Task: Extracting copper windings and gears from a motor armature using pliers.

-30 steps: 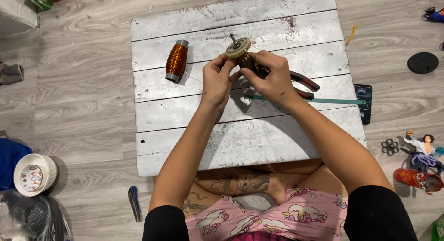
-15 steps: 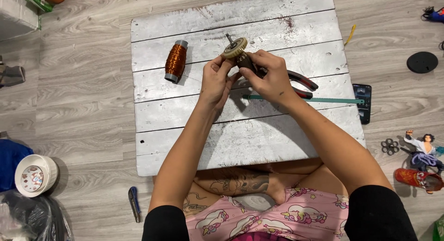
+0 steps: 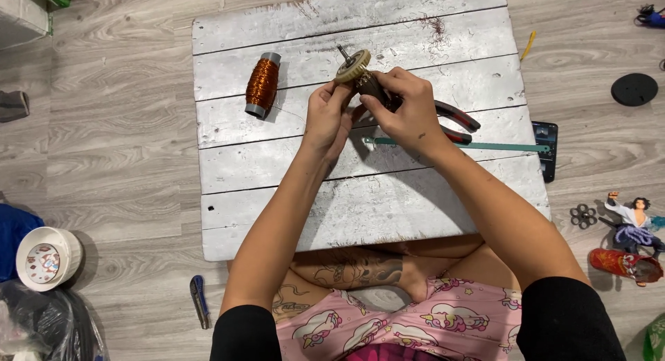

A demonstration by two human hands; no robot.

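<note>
Both hands meet over a white wooden board point(image 3: 360, 209) and hold a small motor rotor point(image 3: 355, 67) with a cream toothed disc and a metal shaft pointing up-left. My right hand point(image 3: 405, 105) wraps the dark body of the rotor. The fingers of my left hand point(image 3: 328, 115) pinch it from the left, just under the disc. A spool of copper wire point(image 3: 262, 85) lies on the board to the left of the hands.
Pliers with red-black handles point(image 3: 457, 120) and a thin green saw blade point(image 3: 478, 146) lie on the board right of my hands. On the floor are a white bowl point(image 3: 46, 257), a blue utility knife point(image 3: 199, 301), a phone point(image 3: 546, 148), a black disc point(image 3: 634, 89) and a toy figure point(image 3: 634, 222).
The rotor and both hands have shifted slightly up and left, with the fingers turning a little around the rotor. Nothing else has moved.
</note>
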